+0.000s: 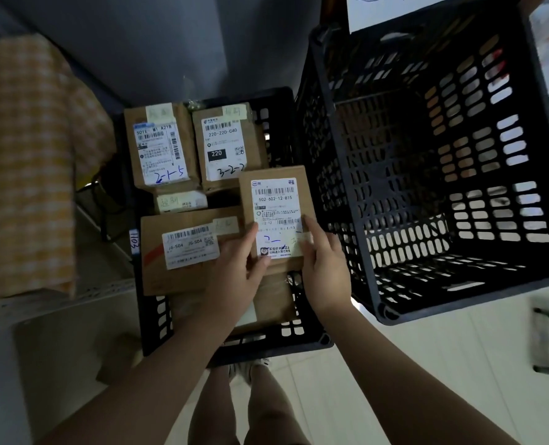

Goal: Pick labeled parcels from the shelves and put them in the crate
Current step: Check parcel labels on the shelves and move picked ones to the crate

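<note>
Head view. The left hand (238, 274) and right hand (323, 271) together grip 1 parcel (276, 203). The left thumb lies on the lower-left of its label and the right thumb on the lower-right, with the other fingers hidden under the box. The parcel, a brown box labelled 502-602-12-815, sits label-up over the right half of the crate (153, 316), a black slotted bin on the floor. Whether it rests on the brown box (273, 297) beneath it cannot be told.

Inside the crate lie 4 more labelled boxes:
- Box 2-1-5 (161, 149) is at the far-left corner.
- Box 220 (225, 146) is at the far side, just right of it.
- A small box (180, 202) is at the centre-left.
- Box J6-S04 (183, 248) is at the near-left, partly under the left hand.

Touching the crate's right side stands a 2nd crate (347, 187), taller and black, with a white sheet (427, 11) at its far rim. Left of the crate hangs a checked cloth (26, 155). A shoe (254, 367) shows just below the crate's near rim.
</note>
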A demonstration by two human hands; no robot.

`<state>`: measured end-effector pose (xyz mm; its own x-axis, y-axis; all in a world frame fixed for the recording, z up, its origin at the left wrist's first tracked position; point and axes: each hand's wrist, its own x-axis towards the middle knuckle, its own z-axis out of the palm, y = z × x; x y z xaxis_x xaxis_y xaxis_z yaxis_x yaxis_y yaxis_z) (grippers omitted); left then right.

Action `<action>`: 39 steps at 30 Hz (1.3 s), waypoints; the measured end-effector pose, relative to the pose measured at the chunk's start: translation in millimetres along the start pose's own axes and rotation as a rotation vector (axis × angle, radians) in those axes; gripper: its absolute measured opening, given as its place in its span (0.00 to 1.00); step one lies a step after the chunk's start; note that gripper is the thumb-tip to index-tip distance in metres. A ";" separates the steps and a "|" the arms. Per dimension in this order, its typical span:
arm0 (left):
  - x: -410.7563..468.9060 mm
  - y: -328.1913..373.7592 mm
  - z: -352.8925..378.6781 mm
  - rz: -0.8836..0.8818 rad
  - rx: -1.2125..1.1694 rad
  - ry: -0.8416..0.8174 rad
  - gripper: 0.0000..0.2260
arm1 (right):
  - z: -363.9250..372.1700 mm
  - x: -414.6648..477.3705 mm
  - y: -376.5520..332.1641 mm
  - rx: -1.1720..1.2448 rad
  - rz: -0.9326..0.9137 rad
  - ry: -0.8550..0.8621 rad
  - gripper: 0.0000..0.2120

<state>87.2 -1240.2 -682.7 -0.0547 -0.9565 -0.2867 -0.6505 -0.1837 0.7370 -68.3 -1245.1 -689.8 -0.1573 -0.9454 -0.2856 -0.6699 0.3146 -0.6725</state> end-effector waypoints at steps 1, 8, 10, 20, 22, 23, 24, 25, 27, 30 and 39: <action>0.9 -1.2 -0.4 0.017 0.022 -0.029 0.29 | 0.7 0.5 1.6 -0.030 -0.008 0.007 0.19; -0.6 -3.6 -3.8 0.026 -0.067 -0.053 0.31 | -1.7 -1.8 -1.3 -0.110 -0.047 0.092 0.18; -3.9 -5.7 -3.6 0.029 -0.104 -0.054 0.30 | 2.0 -7.9 -3.1 -0.132 -0.061 0.099 0.21; 14.7 -51.8 -28.7 0.184 0.342 -0.241 0.24 | 28.8 -13.5 -20.0 -0.389 0.053 -0.028 0.54; 19.7 -75.0 -33.1 0.136 0.687 -0.421 0.37 | 33.0 -10.8 -21.7 -0.351 0.084 0.005 0.52; 20.5 -83.7 -34.7 0.108 0.797 -0.467 0.41 | 34.0 -11.3 -21.1 -0.328 0.080 0.030 0.51; 21.0 -91.9 -35.2 0.095 0.859 -0.478 0.42 | 34.3 -12.8 -20.1 -0.316 0.069 0.056 0.49; 21.1 -96.7 -36.3 0.093 0.886 -0.473 0.42 | 34.4 -15.0 -18.7 -0.315 0.051 0.081 0.48; 21.6 -99.5 -40.0 0.096 0.899 -0.455 0.42 | 34.6 -20.5 -17.0 -0.339 0.013 0.112 0.47; 21.6 -98.9 -43.7 0.094 0.906 -0.447 0.41 | 36.7 -28.8 -15.3 -0.392 0.005 0.125 0.49; 18.1 -101.8 -51.5 0.086 0.871 -0.443 0.42 | 59.0 -27.4 -10.0 -0.464 0.063 0.040 0.48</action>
<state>191.5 -1250.6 -731.4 -0.2914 -0.7545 -0.5880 -0.9527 0.2842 0.1075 -14.4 -1217.3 -715.6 -0.2298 -0.9310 -0.2835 -0.9102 0.3088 -0.2762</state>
